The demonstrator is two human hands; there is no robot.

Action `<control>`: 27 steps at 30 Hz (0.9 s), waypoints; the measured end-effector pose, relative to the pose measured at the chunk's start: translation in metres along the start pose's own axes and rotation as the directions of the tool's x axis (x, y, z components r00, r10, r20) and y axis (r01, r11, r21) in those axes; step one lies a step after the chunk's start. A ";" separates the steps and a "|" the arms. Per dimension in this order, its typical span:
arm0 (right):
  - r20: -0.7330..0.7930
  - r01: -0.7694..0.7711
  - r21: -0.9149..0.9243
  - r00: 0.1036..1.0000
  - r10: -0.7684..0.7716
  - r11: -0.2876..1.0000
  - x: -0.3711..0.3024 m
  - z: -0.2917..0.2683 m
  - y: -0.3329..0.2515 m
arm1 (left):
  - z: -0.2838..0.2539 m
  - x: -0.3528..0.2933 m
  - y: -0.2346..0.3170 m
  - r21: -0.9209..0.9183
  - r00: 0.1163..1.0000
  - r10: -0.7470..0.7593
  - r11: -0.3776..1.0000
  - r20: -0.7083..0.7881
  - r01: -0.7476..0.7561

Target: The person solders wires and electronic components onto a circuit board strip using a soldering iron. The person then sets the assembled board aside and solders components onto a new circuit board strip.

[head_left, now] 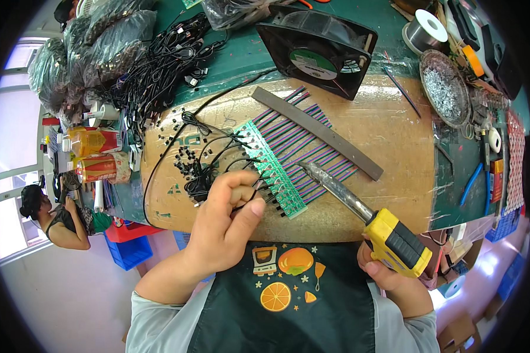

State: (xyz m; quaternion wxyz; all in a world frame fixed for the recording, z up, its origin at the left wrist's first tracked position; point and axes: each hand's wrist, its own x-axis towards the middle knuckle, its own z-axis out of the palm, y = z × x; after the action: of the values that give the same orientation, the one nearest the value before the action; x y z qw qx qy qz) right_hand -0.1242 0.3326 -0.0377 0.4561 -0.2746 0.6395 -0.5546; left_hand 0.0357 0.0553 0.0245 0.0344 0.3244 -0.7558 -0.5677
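My right hand (384,272) is closed around a yellow and black soldering gun (397,241). Its long metal barrel points up and left, with the tip close to the right edge of a green circuit board strip (271,165). Over the board's lower left side, my left hand (227,220) pinches a thin black cable (254,193) between thumb and fingers. Several black cables run onto the board's left edge. Striped multicolour ribbon wires (312,153) stretch from its right side, and a flat dark bar (324,135) lies across them.
A black fan (315,62) stands behind the brown work sheet (400,176). Bundled black cables (165,65) and bagged goods (94,53) fill the back left. At right sit a dish of silvery bits (444,88) and a solder spool (425,32). Another person (59,217) sits far left.
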 end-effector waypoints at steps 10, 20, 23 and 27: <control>0.134 0.061 0.028 0.989 -0.064 0.998 0.004 0.003 0.005 | 0.009 0.017 -0.003 0.532 0.903 0.420 0.747 0.088 -0.399; 0.134 -0.048 0.015 0.990 0.046 0.999 -0.017 0.001 0.032 | 0.008 0.025 -0.007 0.579 0.871 0.446 0.662 0.205 -0.475; 0.100 0.079 -0.045 0.992 -0.074 0.996 -0.007 0.003 0.022 | 0.007 0.024 -0.007 0.590 0.856 0.457 0.632 0.240 -0.503; 0.113 0.040 -0.091 0.993 -0.029 0.995 -0.015 0.004 0.029 | 0.008 0.024 -0.008 0.582 0.870 0.449 0.659 0.203 -0.476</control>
State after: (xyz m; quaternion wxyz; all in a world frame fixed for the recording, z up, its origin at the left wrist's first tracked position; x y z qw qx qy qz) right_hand -0.1094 0.3500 -0.0612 0.4682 -0.3373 0.6334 -0.5156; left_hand 0.0172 0.0482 0.0070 0.0546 0.1030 -0.9560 -0.2690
